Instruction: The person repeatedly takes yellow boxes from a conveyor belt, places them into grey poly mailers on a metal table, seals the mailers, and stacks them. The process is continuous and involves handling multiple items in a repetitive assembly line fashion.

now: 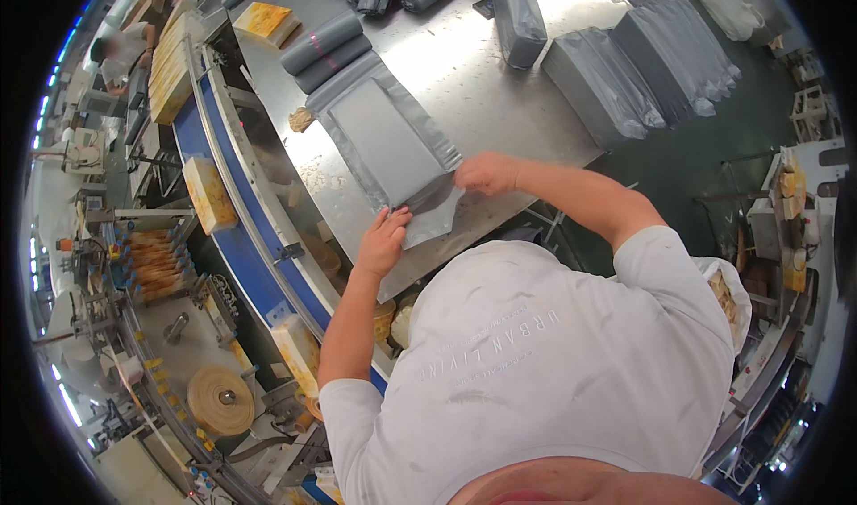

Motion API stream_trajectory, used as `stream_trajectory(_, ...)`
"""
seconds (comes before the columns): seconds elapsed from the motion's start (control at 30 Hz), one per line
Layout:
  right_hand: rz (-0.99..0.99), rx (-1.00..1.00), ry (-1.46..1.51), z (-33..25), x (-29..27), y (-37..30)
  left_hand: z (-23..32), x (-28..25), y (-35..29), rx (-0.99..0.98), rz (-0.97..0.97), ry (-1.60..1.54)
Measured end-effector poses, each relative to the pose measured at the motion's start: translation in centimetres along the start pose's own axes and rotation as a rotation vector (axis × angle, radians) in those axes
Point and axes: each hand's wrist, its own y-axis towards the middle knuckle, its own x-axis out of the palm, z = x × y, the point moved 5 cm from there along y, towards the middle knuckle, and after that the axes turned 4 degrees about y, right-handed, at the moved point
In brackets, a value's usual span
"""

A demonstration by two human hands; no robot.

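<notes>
Workshop: a crowded floor of machinery, with a blue conveyor [254, 246] on the left, a tan reel [220, 400] among the machines, and another person [132, 54] in the far left background.
Counter: bare, shiny metal [469, 90], scuffed and bright with reflected light.
Grey bag: lies flat on the counter in front of the person, between the two hands, with a boxy, rectangular bulk showing beneath its film; its open-looking end [433, 227] spreads loosely toward the person's body.
Left hand: fingers extended and lightly spread [386, 239], resting on the near left corner of the bag; this grip is not closed on anything.
Right hand: curled into a fist [486, 174], its grip pinching the bag's near right edge.
Progress: the contents seem to be inside already; the near end looks not yet folded down or fastened. Several grey packs [600, 86] at the right edge look filled, while a yellow-and-white block [266, 23] at the far left sits unwrapped.
Materials: smooth, satiny plastic, drawn flat over the bulk and wrinkled at the margins; the filled packs are slab-shaped with crumpled ends; the grey rolls [323, 45] are glossy cylinders with pink bands.
</notes>
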Motion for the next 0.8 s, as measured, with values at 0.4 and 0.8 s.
stream_trajectory(0.4,0.725,0.813,0.416,4.3,4.5,3.8,-6.1,9.0,-1.0,-1.336,0.747,-0.635)
stream_trajectory(0.8,0.935,0.824,1.328,2.6,-6.6,-9.3,6.2,0.6,11.7,-0.361,0.099,-0.777)
